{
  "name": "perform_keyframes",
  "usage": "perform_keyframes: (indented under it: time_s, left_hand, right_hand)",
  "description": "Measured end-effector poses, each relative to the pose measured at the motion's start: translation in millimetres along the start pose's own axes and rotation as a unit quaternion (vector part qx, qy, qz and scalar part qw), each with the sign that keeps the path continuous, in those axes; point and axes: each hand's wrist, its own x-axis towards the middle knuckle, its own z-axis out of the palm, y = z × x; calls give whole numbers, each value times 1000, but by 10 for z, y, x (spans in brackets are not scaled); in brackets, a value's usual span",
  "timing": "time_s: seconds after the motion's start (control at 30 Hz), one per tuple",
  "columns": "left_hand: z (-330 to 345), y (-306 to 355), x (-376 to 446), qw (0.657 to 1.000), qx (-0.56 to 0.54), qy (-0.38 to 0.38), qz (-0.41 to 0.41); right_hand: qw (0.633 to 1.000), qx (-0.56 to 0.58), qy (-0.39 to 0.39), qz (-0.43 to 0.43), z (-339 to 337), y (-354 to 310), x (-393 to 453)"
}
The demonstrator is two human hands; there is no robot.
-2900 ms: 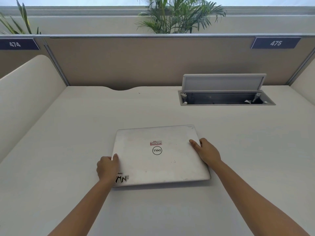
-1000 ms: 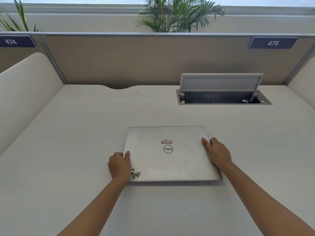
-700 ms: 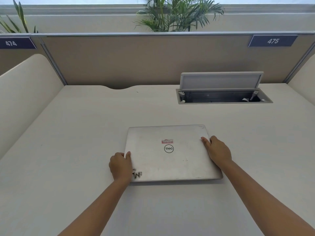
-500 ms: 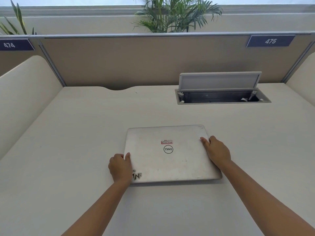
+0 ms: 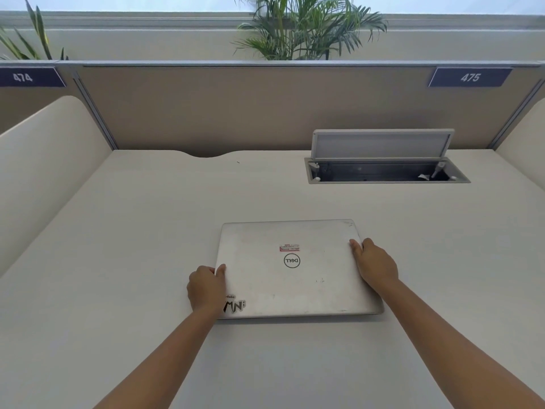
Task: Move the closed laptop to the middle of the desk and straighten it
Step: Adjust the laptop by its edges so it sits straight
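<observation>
A closed silver laptop (image 5: 295, 278) with a round logo and stickers lies flat near the middle of the cream desk (image 5: 147, 231), its edges roughly parallel to the desk's front. My left hand (image 5: 206, 289) grips the laptop's left edge near the front corner, thumb on the lid. My right hand (image 5: 373, 265) holds the right edge, fingers curled over the side.
An open cable hatch (image 5: 386, 172) with its raised lid is set in the desk at the back right. A brown partition (image 5: 250, 107) closes the back, cream side panels (image 5: 44, 160) flank the desk. Plants stand behind the partition.
Since the earliest frame the laptop has slid to the right and turned square to the desk, both hands staying on its edges. Over the last second it has barely moved.
</observation>
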Motion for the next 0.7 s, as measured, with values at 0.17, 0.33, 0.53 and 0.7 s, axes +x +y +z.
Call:
perform_keyframes:
  time_s: [0.17,0.33,0.53,0.7]
  left_hand:
    - [-18,-18,29,1000,0,-2,1]
    - [-4,-37,34,1000,1,-2,2]
    - [6,-42,39,1000,-4,3,6]
    - [29,-57,31,1000,2,20,17]
  right_hand:
    - [1000,-5,4,4,17,5,-3]
    - [1000,-5,17,0,35,8,-27]
    - [1000,-13,16,-7,46,-14,-17]
    - [998,-53,-8,-29,-9,-20,-35]
